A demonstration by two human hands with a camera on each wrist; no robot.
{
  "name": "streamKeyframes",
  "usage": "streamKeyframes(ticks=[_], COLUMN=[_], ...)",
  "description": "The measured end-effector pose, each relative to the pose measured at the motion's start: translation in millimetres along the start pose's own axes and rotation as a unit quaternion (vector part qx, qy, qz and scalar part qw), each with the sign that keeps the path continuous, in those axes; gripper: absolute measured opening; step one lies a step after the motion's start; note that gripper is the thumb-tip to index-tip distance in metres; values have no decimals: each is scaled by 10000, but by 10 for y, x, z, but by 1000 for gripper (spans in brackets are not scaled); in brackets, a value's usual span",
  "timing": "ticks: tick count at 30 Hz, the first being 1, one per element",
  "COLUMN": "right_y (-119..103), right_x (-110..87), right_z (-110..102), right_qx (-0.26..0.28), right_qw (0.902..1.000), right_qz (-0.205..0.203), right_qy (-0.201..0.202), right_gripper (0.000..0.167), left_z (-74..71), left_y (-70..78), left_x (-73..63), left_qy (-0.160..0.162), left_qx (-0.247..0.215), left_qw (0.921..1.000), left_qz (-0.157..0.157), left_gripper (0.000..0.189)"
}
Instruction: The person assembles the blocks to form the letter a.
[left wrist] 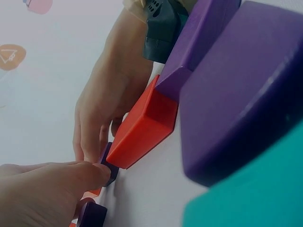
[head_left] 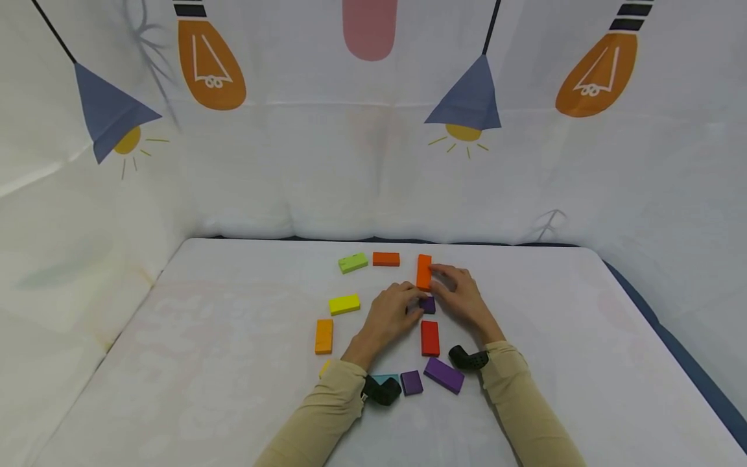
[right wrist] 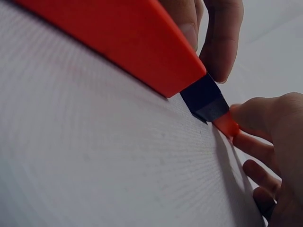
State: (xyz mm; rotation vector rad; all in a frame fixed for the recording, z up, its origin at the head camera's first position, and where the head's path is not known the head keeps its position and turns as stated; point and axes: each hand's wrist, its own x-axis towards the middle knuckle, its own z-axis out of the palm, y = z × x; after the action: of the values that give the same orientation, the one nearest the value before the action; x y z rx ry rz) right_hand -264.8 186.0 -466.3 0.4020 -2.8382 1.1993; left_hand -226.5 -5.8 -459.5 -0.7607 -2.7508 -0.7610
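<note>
At twelve o'clock from the red block (head_left: 430,338), the left hand (head_left: 388,316) seemed to pinch the dark block (head_left: 430,305). The right hand (head_left: 468,299) had finger and thumb a bit apart, touching the orange block (head_left: 424,271) at its three o'clock side. Lining up blocks looked like the step, and next seemed to need a soft nudge, then letting go.

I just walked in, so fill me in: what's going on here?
A person is handling coloured blocks laid in a loose ring on a white table. Their left hand has its fingers bent at a small dark purple block, between an orange block and a red block. The right hand touches the orange block's side. Gaps show between several blocks.
</note>
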Motion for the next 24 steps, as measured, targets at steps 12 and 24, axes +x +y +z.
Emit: streamKeyframes(ticks=[12,24], right_y=[-5,45], right_x=[-9,15], right_z=[-12,-29], right_qx=[20,44], right_qw=[9999,9995], right_qz=[-4,-261], right_qy=[-114,-157], right_gripper=[43,41], left_z=[-17,-21], left_y=[14,17], left_x=[-6,3], left_qy=[-31,-5], left_qx=[-134,-234], left_qw=[9999,9995], left_qz=[-101,-203], left_gripper=[25,23])
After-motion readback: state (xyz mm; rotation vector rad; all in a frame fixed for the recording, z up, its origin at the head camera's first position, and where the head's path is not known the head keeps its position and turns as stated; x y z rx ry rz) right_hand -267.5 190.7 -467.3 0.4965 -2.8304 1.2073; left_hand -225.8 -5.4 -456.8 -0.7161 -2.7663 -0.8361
